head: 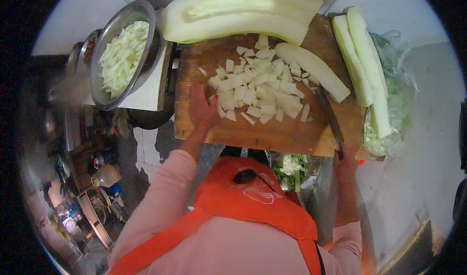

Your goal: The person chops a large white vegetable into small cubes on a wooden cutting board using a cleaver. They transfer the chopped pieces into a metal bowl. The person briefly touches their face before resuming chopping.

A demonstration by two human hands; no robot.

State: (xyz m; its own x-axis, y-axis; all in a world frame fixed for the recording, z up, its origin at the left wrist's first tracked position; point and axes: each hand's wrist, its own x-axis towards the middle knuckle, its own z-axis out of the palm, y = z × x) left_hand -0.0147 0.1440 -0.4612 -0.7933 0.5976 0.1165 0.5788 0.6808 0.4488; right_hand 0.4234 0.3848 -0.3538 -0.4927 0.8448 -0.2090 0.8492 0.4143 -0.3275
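A pile of chopped pale gourd pieces (261,89) covers the middle of a wooden cutting board (255,136). At the pile's left edge my left hand (203,106) rests on the board, thumb apart from the fingers, holding nothing. My right hand (346,156), at the board's near right corner, grips the handle of a knife (330,116). Its dark blade is seen nearly edge-on and points away from me, right of the pieces. Beyond the blade lies a peeled gourd strip (315,68). A large peeled gourd half (240,14) spans the board's far edge.
A tilted steel bowl (151,30) of sliced gourd stands at left on a white surface (146,99). Long gourd strips (363,59) and a clear plastic bag of greens (397,103) lie at right. Below the board's near edge are vegetable scraps (292,169).
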